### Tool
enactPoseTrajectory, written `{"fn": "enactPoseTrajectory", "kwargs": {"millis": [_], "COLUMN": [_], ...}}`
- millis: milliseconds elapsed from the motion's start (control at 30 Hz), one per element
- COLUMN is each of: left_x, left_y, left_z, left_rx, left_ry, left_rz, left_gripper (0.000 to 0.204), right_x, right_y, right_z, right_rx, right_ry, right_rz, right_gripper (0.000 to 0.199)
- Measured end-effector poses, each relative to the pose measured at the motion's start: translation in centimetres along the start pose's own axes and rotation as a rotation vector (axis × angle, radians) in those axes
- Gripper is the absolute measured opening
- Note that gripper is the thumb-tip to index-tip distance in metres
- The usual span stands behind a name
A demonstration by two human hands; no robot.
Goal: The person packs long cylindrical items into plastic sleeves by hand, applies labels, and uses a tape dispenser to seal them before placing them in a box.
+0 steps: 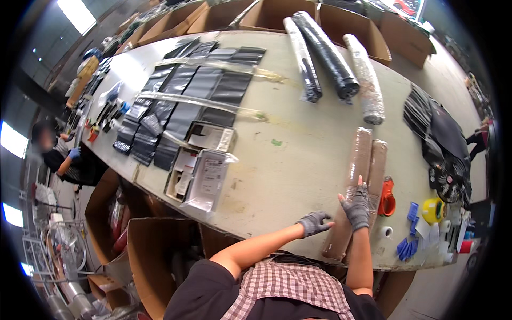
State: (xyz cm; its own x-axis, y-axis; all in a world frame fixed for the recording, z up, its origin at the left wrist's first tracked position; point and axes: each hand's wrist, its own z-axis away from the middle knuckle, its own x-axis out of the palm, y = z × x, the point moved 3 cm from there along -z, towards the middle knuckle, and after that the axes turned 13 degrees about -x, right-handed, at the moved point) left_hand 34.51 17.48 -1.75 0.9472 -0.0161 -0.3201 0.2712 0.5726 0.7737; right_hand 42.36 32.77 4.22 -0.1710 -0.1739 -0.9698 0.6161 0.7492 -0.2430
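Observation:
Two long brown rolls in clear film lie side by side at the table's near edge, the left roll [359, 154] longer than the right roll [377, 165]. My right hand [356, 210], in a grey fingerless glove, rests on them with its fingers stretched toward the far side. Just left of the left roll is my left hand [316, 224], gloved the same way. Its fingers are apart and slightly bent, with nothing in them; whether a fingertip touches the roll I cannot tell. An orange tape dispenser [387, 198] lies right of the rolls.
Three wrapped rolls, one of them black [326, 53], lie farther back on the table [288, 176]. Flat black bags [184, 98] and an open white box [208, 178] occupy the left. Yellow tape [433, 210] and blue gloves [407, 248] lie right. Another person [61, 157] is far left.

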Motion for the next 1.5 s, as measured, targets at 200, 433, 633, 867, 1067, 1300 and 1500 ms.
{"fn": "enactPoseTrajectory", "kwargs": {"millis": [200,433,633,867,1067,1300,1500], "left_x": [-22.7,-48.7,-49.6,-52.0,-48.1,-40.1,-24.6], "left_y": [-11.4,-34.6,-38.0,-37.3,-36.9,-34.9,-29.9], "left_z": [13.3,22.1,17.8,23.6,28.4,37.9,51.3], "left_rx": [0.034,-0.344,-0.322,-0.309,-0.296,-0.072,-0.266], "left_ry": [0.846,1.016,0.782,1.126,1.202,1.633,1.883], "left_rz": [0.065,-0.753,-0.982,-0.738,-0.840,-0.854,-0.779], "left_gripper": [0.021,0.024,0.026,0.019,0.023,0.014,0.034], "right_x": [3.9,5.9,4.2,0.9,1.0,7.3,14.1], "right_y": [-5.2,-9.5,-10.6,-21.5,-26.3,-37.1,-51.2], "right_z": [-0.3,0.5,1.1,-0.6,-3.2,-3.8,-1.0], "right_rx": [0.042,-0.059,-0.196,-0.524,-0.710,-0.668,0.342], "right_ry": [-0.075,0.004,0.142,0.208,-0.050,-0.903,-1.718], "right_rz": [-0.068,0.018,-0.057,-0.381,-0.676,-1.131,-1.798], "right_gripper": [0.097,0.088,0.051,0.020,0.020,0.032,0.088]}}
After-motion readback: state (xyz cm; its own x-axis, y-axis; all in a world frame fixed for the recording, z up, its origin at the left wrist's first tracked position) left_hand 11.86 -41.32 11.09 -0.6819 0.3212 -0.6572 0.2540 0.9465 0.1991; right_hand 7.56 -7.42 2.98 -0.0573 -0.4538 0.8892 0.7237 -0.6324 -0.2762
